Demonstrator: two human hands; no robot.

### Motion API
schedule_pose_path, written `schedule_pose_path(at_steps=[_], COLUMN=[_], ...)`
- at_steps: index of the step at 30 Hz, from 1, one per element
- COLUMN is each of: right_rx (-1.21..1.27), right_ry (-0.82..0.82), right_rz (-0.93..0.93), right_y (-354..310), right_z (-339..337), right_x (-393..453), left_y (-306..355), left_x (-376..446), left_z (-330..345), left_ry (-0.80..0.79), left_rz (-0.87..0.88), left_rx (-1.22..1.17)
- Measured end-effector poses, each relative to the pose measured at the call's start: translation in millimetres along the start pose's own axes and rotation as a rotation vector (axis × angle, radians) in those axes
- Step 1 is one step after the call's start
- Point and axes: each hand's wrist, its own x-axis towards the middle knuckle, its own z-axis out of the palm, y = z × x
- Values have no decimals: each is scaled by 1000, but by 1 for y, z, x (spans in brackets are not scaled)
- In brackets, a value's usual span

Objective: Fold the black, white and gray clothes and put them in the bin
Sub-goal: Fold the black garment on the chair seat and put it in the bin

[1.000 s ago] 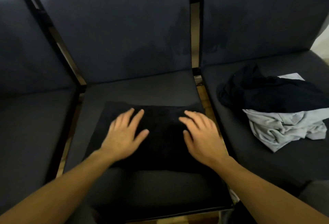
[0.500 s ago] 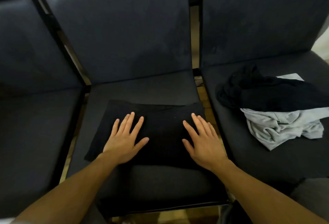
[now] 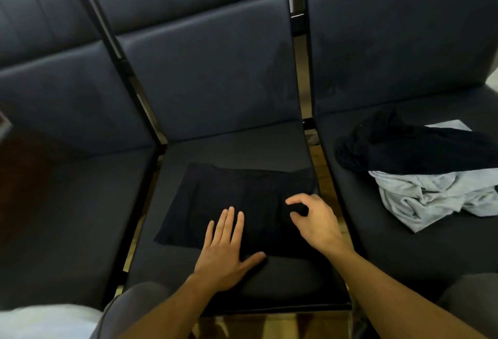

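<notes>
Head view, looking down on a row of dark upholstered chairs. A folded black garment (image 3: pixel 242 203) lay flat on the seat of the middle chair (image 3: pixel 229 155). The left hand (image 3: pixel 225 252) rested palm-down on the near edge of this garment, fingers straight and close together, thumb spread to the side. The right hand (image 3: pixel 314 220) was over the garment's right part, fingers curled, with thumb and forefinger drawn toward each other at the cloth; whether they actually pinched the fabric could not be told. On the seat of the right chair (image 3: pixel 377 244), well apart from the folded piece, a crumpled black garment (image 3: pixel 409 152) lay partly on top of a rumpled light gray garment (image 3: pixel 431 198). No bin appeared in view.
</notes>
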Motion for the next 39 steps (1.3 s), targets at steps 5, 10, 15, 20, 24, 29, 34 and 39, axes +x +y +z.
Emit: schedule_pose_path(at_steps=[5, 10, 15, 20, 24, 29, 34, 39], right_rx=[378, 542, 590, 597, 689, -270, -664, -816], right_ry=[56, 62, 65, -63, -399, -547, -540, -475], right_rz=[168, 223, 147, -110, -245, -399, -458, -387], right_y=[5, -7, -48, -138, -190, -139, -104, -98], right_z=[3, 6, 14, 44, 76, 116, 113, 93], right_x=[3, 4, 13, 30, 40, 67, 54, 21], left_y=[-2, -3, -2, -6, -11, -30, -46, -48], left_x=[-5, -5, -1, -4, -6, -3, -7, -8], left_z=[7, 15, 22, 10, -12, -18, -25, -32], left_ry=[74, 204, 291, 398, 452, 549, 486, 290], left_rz=[-11, -7, -13, -125, -322, -639, -867, -786], left_rx=[-52, -143, -218, -645, -1428, -1748, -2179, -1898])
